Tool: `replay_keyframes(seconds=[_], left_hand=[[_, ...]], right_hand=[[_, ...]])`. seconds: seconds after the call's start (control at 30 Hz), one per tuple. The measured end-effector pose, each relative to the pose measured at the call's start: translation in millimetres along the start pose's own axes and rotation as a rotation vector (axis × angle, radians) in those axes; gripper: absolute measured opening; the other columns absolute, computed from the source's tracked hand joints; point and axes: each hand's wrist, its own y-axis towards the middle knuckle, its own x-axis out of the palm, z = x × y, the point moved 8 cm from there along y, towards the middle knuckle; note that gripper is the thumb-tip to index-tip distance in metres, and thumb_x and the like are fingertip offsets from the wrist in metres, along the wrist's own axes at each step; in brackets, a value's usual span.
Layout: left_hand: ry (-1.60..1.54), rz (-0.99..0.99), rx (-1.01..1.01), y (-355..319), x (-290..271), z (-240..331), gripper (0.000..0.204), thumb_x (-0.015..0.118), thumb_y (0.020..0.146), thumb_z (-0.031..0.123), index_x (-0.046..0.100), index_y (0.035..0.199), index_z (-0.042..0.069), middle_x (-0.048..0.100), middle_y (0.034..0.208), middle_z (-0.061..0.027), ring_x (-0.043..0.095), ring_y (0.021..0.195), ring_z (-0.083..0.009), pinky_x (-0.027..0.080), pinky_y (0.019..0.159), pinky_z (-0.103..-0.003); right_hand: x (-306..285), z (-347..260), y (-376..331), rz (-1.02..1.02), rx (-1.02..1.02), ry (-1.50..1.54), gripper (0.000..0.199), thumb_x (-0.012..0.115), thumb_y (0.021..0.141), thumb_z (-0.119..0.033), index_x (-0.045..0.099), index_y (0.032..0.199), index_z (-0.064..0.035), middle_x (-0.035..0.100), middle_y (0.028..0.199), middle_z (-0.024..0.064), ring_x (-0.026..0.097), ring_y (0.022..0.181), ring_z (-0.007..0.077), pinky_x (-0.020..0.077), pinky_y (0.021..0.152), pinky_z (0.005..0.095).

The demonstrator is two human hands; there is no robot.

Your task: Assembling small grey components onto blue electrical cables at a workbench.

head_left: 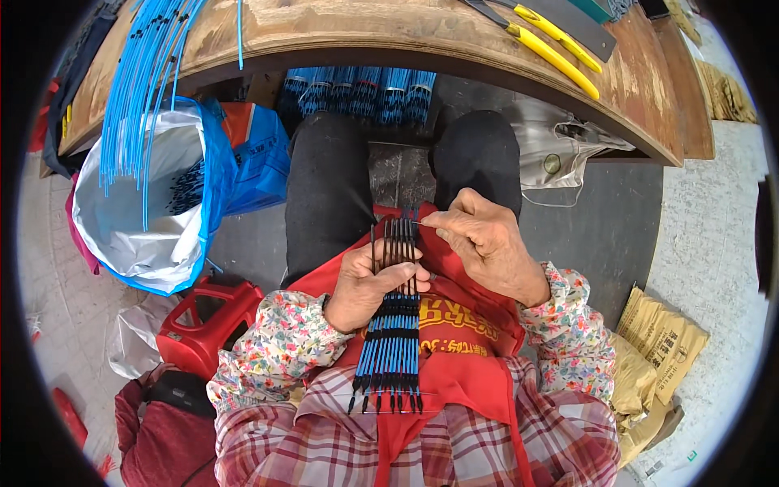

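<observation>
Above my lap, my left hand [377, 280] is wrapped round a flat row of thin blue-and-black sticks [389, 353]. The sticks lie side by side, fanning slightly toward me, with black pointed tips at the near end. Across those near tips runs a fine, wire-like line. My right hand [487, 243] is at the far end of the row, thumb and forefinger pinched together close to the black stick ends. Something thin and dark shows at its fingertips, too small to name. A red apron [462, 381] lies under the sticks.
A wooden table [349, 28] curves across the far side, bearing yellow-handled shears [560, 49] and loose blue sticks [150, 81] that overhang a blue-and-white bag [122, 235]. Beneath it sit bundled sticks [357, 89]. A red stool [195, 329] stands left; brown paper sacks [661, 341] lie right.
</observation>
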Motion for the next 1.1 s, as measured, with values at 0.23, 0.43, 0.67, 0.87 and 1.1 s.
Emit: replay_keyframes(seconds=[0.23, 0.43, 0.67, 0.87, 1.1], left_hand=[[0.011, -0.015, 0.008, 2.4, -1.3, -0.4, 0.019, 0.053, 0.089, -0.001, 0.056, 0.108, -0.003, 0.067, 0.089, -0.0153, 0.069, 0.080, -0.0242, 0.057, 0.075, -0.035], [0.018, -0.010, 0.005, 1.7, -2.6, -0.4, 0.019, 0.053, 0.089, -0.001, 0.056, 0.108, -0.002, 0.067, 0.090, -0.0153, 0.068, 0.081, -0.0239, 0.057, 0.075, -0.034], [0.029, -0.014, 0.000, 1.5, -2.0, -0.6, 0.020, 0.053, 0.089, -0.001, 0.056, 0.109, -0.002, 0.067, 0.090, -0.0150, 0.068, 0.081, -0.0233, 0.057, 0.075, -0.034], [0.017, -0.013, 0.002, 0.6, -0.5, -1.2, 0.021, 0.053, 0.089, 0.000, 0.056, 0.110, -0.002, 0.067, 0.090, -0.0147, 0.068, 0.081, -0.0226, 0.056, 0.075, -0.033], [-0.005, -0.020, 0.012, -1.5, -1.7, -0.2, 0.023, 0.053, 0.090, 0.003, 0.055, 0.113, -0.002, 0.067, 0.091, -0.0148, 0.068, 0.082, -0.0226, 0.056, 0.076, -0.033]], right_hand=[[-3.3, -9.7, 7.3, -0.018, -0.053, -0.119, 0.024, 0.060, 0.078, 0.010, 0.067, 0.099, -0.0003, 0.049, 0.072, 0.0096, 0.052, 0.060, 0.0196, 0.0401, 0.053, 0.0286], [3.3, -1.7, 5.8, -0.064, 0.052, -0.032, 0.022, 0.059, 0.078, 0.010, 0.066, 0.097, 0.0008, 0.048, 0.072, 0.0105, 0.052, 0.060, 0.0209, 0.0405, 0.053, 0.0292], [5.1, -0.5, 3.2, -0.019, 0.027, 0.027, 0.024, 0.060, 0.075, 0.009, 0.066, 0.097, 0.0005, 0.047, 0.071, 0.0103, 0.052, 0.063, 0.0218, 0.0412, 0.053, 0.0300], [-5.2, -27.5, 14.1, -0.013, -0.182, -0.356, 0.034, 0.062, 0.063, 0.007, 0.067, 0.095, -0.0017, 0.049, 0.072, 0.0102, 0.052, 0.064, 0.0240, 0.0442, 0.055, 0.0316], [1.8, -36.2, 22.6, -0.093, -0.301, -0.424, 0.035, 0.063, 0.060, 0.004, 0.066, 0.094, -0.0025, 0.051, 0.075, 0.0110, 0.055, 0.067, 0.0252, 0.0458, 0.056, 0.0339]])
